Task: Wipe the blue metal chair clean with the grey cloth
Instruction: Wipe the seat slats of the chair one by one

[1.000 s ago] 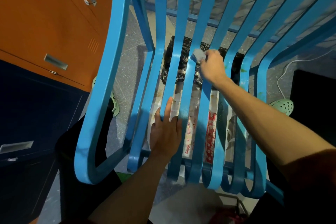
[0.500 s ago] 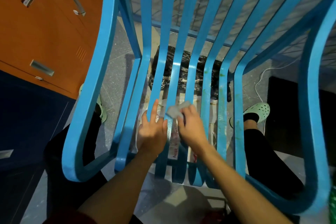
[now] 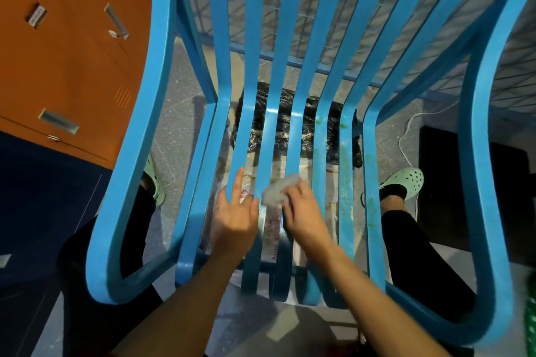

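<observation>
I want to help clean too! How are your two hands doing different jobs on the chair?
The right hand is closed around the grey cloth; the left hand holds nothing. The right hand's fingers are curled; the left hand lies open and flat, fingers spread. Both hands rest on the blue chair seat slats, side by side.

- Light falls from above; a bright glint sits on the blue chair (image 3: 293, 113) slats at mid-frame.
- The lower left of the frame is deep in shadow.
- My right hand (image 3: 304, 216) and the grey cloth (image 3: 280, 190) are motion-blurred.
- The wide lens bends the chair's frame outward at the edges.
</observation>
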Demonstrator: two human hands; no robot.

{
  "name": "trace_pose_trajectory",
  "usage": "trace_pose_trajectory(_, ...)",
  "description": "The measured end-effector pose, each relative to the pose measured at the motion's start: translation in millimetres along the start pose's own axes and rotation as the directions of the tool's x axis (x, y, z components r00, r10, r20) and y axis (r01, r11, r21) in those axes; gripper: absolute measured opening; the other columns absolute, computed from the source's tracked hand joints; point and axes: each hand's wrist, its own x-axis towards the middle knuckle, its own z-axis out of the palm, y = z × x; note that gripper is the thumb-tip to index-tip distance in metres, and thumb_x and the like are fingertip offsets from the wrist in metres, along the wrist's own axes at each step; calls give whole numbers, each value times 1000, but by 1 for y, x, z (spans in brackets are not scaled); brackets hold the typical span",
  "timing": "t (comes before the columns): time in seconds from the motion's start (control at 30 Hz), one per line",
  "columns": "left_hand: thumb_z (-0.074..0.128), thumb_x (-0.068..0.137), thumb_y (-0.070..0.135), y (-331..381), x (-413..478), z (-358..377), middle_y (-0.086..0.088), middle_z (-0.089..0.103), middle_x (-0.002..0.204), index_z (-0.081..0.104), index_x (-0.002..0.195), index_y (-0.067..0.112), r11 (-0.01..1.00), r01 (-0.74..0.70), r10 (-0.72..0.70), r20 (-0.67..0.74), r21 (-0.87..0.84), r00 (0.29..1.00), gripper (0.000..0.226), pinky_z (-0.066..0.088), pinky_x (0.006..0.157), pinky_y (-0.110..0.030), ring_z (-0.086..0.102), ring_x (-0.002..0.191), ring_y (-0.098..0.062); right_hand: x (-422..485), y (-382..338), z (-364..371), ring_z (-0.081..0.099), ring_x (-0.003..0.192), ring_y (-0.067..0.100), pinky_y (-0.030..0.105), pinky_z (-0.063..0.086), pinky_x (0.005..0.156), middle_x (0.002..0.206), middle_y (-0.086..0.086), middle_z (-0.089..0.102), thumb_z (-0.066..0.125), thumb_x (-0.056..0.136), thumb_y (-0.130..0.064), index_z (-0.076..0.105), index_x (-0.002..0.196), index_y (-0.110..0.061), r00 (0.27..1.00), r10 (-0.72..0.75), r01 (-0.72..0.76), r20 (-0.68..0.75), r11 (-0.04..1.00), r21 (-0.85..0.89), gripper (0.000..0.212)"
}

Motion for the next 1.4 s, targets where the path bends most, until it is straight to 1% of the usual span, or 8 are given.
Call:
trace_pose_trajectory(0.43,9,107,44,4,1,2,3,6,166,39,148,32,997,67,-61,155,-31,986,53,63,71,-40,51,129,-37,184,18,-33,49,101,33,43,44,93,118,19,45,46,96,-6,52,118,-1,993,33,-63,-110,958,-279,23)
trace_pose_trajectory(0.6,37,105,42,2,2,-2,-2,29,162,23,153,25,981,133,-128,41,-143,991,53,59,51,-32,65,99,-28,99,8,-19,49,104,22,36,46,96,118,12,49,49,97,-8,56,111,-4,996,-24,4,-91,977,-212,16)
trace_pose_trajectory(0.8,49,102,40,3,5,-4,1,20,165,44,146,20,989,150,-147,122,-14,982,49,59,61,-35,50,125,-32,-31,-9,18,46,107,26,34,40,91,118,13,48,48,96,-7,57,115,-6,997,82,-81,-1,993,-89,20)
trace_pose_trajectory(0.9,71,88,27,4,-1,-16,-12,47,150,75,99,17,999,11,-15,105,39,994,16,59,63,-40,38,122,-34,-79,-14,23,48,100,21,27,39,88,112,9,48,49,97,-5,57,112,-8,999,-8,12,49,997,-82,18)
trace_pose_trajectory(0.97,58,96,25,-2,0,-15,-13,48,149,76,96,14,999,31,-26,162,-29,986,21,58,73,-42,36,122,-36,-98,-16,21,48,96,20,29,39,87,110,8,46,48,97,-7,57,109,-7,994,-48,51,100,999,-18,15)
trace_pose_trajectory(1.13,28,99,58,-10,-5,2,2,-10,166,29,155,25,962,100,-1,361,-255,933,65,19,120,-57,0,152,-36,-124,-20,-3,52,104,31,33,38,90,117,15,48,47,98,-11,57,113,-2,966,-34,51,255,997,-64,20)
trace_pose_trajectory(1.3,10,89,76,9,-55,-12,3,-31,159,-19,153,29,990,43,16,409,-134,912,85,-13,115,-59,-30,146,-26,-122,-10,-55,49,96,19,15,28,78,104,1,45,50,96,-7,58,113,-3,998,0,-1,56,1000,20,19)
trace_pose_trajectory(1.4,14,94,71,12,-54,-15,3,-35,158,-24,151,31,994,35,15,464,-100,886,79,-10,114,-64,-32,145,-25,-91,-1,-77,50,100,19,16,32,85,111,6,48,51,96,-7,59,114,-3,992,61,-61,-114,998,-1,20)
